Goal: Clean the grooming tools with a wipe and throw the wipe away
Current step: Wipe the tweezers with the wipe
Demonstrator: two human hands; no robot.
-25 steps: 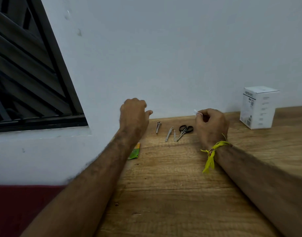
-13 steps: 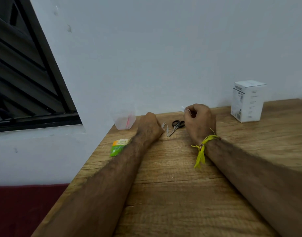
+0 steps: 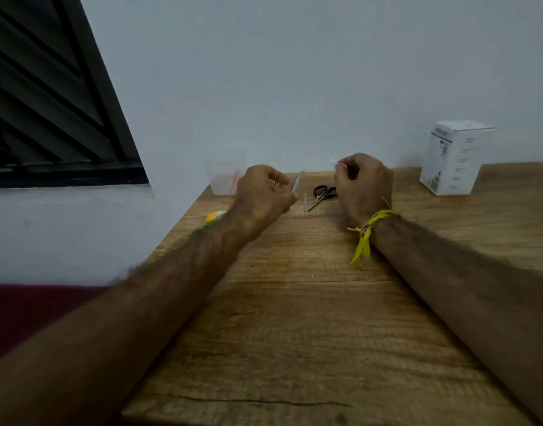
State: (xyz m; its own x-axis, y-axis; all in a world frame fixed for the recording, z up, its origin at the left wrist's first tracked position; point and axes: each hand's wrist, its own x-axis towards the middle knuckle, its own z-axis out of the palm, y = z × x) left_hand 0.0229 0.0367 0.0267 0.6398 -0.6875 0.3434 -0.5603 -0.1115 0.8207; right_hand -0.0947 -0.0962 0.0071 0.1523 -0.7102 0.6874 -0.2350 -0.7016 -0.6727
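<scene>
Left hand [image 3: 264, 195] raised above wooden worktop [image 3: 295, 302], grip pinched on slim metal grooming tool [image 3: 295, 182]; right hand [image 3: 362, 186] grip closed on white wipe [image 3: 336, 162]. Scissors [image 3: 321, 195] flat between both hands.

white box [image 3: 454, 158]: dark printed lines and a code patch | too blurred to read

Wooden table [image 3: 310, 318] carrying scissors [image 3: 322, 193] far centre, clear cup [image 3: 224, 179] far left, green-orange sachet [image 3: 214, 217] sitting nearer, white box [image 3: 454, 158] far right.
</scene>
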